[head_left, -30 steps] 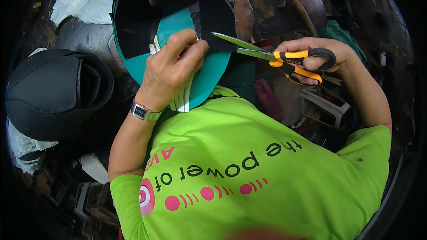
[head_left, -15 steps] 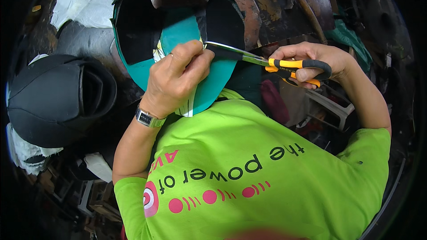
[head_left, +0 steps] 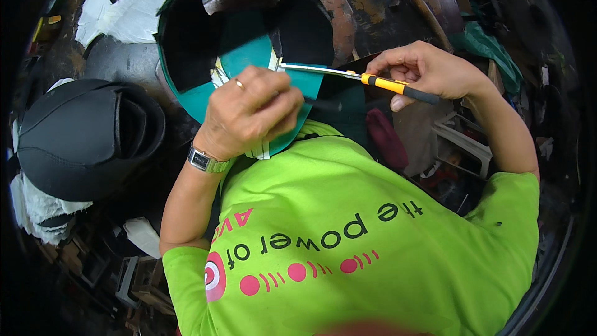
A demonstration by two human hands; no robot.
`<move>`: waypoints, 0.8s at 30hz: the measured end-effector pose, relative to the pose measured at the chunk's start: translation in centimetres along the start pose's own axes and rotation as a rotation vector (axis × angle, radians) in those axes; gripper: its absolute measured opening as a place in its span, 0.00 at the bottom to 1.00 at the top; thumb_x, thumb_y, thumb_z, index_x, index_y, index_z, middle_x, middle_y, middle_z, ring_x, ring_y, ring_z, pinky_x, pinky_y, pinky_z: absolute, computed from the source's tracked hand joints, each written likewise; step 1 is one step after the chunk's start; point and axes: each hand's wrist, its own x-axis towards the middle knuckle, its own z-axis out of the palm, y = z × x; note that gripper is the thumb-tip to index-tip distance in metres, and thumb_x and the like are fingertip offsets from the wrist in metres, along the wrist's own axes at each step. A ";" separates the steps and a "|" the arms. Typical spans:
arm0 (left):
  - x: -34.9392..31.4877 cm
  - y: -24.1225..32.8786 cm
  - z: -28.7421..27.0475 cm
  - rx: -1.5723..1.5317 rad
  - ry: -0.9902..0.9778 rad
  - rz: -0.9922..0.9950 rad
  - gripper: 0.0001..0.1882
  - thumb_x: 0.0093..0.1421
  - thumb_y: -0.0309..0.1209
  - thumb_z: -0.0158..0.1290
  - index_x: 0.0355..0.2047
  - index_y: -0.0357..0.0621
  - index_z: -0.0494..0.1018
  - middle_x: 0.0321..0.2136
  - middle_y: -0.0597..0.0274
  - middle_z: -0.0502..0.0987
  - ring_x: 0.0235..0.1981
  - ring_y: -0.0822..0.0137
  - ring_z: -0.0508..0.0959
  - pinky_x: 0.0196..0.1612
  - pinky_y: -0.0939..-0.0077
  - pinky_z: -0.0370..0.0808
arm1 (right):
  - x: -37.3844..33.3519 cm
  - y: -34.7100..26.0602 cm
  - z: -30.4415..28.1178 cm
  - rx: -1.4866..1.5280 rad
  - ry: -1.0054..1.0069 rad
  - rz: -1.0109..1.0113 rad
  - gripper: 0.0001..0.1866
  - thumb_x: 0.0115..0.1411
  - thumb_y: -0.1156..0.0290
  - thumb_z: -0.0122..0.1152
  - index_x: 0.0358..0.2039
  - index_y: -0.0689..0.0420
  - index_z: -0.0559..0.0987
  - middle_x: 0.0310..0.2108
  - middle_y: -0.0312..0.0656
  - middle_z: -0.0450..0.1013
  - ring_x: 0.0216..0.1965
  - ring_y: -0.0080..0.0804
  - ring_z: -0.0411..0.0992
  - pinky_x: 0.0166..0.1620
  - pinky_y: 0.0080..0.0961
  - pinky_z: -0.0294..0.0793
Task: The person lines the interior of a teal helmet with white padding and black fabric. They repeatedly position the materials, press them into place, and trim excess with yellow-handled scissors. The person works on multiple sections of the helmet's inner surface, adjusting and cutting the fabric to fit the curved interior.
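Observation:
My right hand point(head_left: 429, 71) grips orange-and-black-handled scissors point(head_left: 398, 84), turned nearly edge-on. Their blades reach left to a white-edged strip on a rounded green-and-black piece point(head_left: 212, 99). This piece has black inner walls, a green tongue-like panel and an oval opening at its far end. Over its near edge, my left hand point(head_left: 252, 112) is closed, fingers curled, with a ring and a wristwatch point(head_left: 202, 160) on that arm. A thin dark strip point(head_left: 324, 104), smeared by motion, sticks out from its fingers; where they pinch it is hidden.
A stack of black moulded pieces point(head_left: 74, 140) lies at the left. White cloth-like scraps point(head_left: 140, 9) are at the far left. A wooden-handled hammer point(head_left: 426, 12) rests at the far right, near green plastic point(head_left: 488, 56). A pale stool-like frame point(head_left: 463, 143) stands lower right.
My left hand has shifted slightly right and down, and the dark strip has moved with it. The scissors have turned edge-on in my right hand, which has risen slightly.

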 end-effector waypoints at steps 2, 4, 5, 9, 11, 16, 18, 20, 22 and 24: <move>0.5 0.7 -1.3 -0.152 -0.122 0.075 0.14 0.48 0.30 0.71 0.22 0.44 0.73 0.32 0.63 0.76 0.27 0.66 0.79 0.27 0.73 0.77 | -0.1 0.9 0.9 0.032 0.063 -0.041 0.36 0.48 0.68 0.84 0.58 0.58 0.79 0.27 0.25 0.70 0.27 0.10 0.62 0.33 0.12 0.62; 1.3 1.7 -2.8 -0.196 -0.119 0.114 0.17 0.48 0.31 0.71 0.20 0.44 0.70 0.30 0.63 0.76 0.26 0.65 0.78 0.27 0.73 0.76 | 0.2 1.5 2.7 0.055 0.251 -0.216 0.37 0.48 0.70 0.83 0.59 0.56 0.78 0.31 0.25 0.70 0.29 0.10 0.63 0.34 0.11 0.62; 1.8 2.2 -3.6 -0.208 -0.090 0.154 0.18 0.49 0.31 0.71 0.19 0.44 0.69 0.29 0.64 0.76 0.25 0.65 0.78 0.27 0.74 0.76 | 0.4 1.7 3.7 0.066 0.359 -0.274 0.37 0.48 0.70 0.83 0.60 0.56 0.77 0.33 0.26 0.70 0.30 0.10 0.64 0.35 0.11 0.62; 4.2 2.5 -8.9 0.070 -0.151 -0.058 0.10 0.52 0.24 0.66 0.30 0.42 0.74 0.31 0.62 0.77 0.28 0.62 0.80 0.28 0.69 0.77 | 3.1 1.9 9.3 0.675 0.590 -0.542 0.36 0.61 0.74 0.73 0.68 0.58 0.67 0.39 0.32 0.74 0.36 0.16 0.72 0.40 0.13 0.73; 5.3 2.6 -10.7 0.071 -0.278 -0.138 0.11 0.56 0.19 0.61 0.41 0.41 0.78 0.39 0.57 0.80 0.29 0.57 0.82 0.29 0.68 0.78 | 4.7 1.7 10.9 0.632 0.708 -0.588 0.34 0.63 0.73 0.71 0.67 0.59 0.66 0.38 0.36 0.76 0.38 0.17 0.75 0.41 0.14 0.74; 8.1 0.0 -9.9 0.306 -0.378 0.009 0.18 0.57 0.20 0.61 0.48 0.44 0.78 0.48 0.57 0.79 0.48 0.54 0.80 0.52 0.64 0.78 | 7.1 0.5 12.0 0.456 0.844 -0.667 0.33 0.59 0.76 0.74 0.63 0.60 0.71 0.35 0.33 0.76 0.36 0.14 0.73 0.42 0.12 0.74; 9.4 -2.7 -7.9 0.521 -0.240 0.208 0.18 0.59 0.23 0.62 0.50 0.46 0.78 0.52 0.59 0.76 0.56 0.57 0.76 0.61 0.62 0.72 | 7.4 -0.1 11.7 0.458 0.889 -0.693 0.33 0.59 0.76 0.74 0.63 0.60 0.71 0.35 0.34 0.77 0.36 0.14 0.74 0.42 0.12 0.74; 10.1 -5.3 -6.7 0.547 -0.252 0.291 0.16 0.60 0.28 0.62 0.49 0.48 0.79 0.51 0.60 0.77 0.56 0.56 0.76 0.61 0.59 0.72 | 7.6 -0.8 11.3 0.474 0.923 -0.703 0.32 0.60 0.76 0.74 0.63 0.61 0.71 0.35 0.35 0.78 0.36 0.15 0.75 0.42 0.13 0.75; 10.6 -7.2 -5.5 0.492 -0.330 0.313 0.13 0.59 0.32 0.62 0.45 0.49 0.80 0.45 0.60 0.79 0.50 0.56 0.78 0.55 0.60 0.75 | 7.8 -1.2 10.7 0.459 0.932 -0.706 0.32 0.60 0.76 0.73 0.64 0.61 0.70 0.36 0.37 0.79 0.37 0.16 0.75 0.43 0.14 0.75; 10.9 -8.0 -4.6 0.468 -0.430 0.246 0.16 0.60 0.29 0.62 0.49 0.49 0.79 0.50 0.60 0.77 0.55 0.58 0.76 0.61 0.59 0.71 | 8.1 -1.4 10.1 0.473 0.917 -0.707 0.33 0.61 0.77 0.73 0.64 0.62 0.70 0.38 0.39 0.80 0.38 0.17 0.76 0.44 0.15 0.76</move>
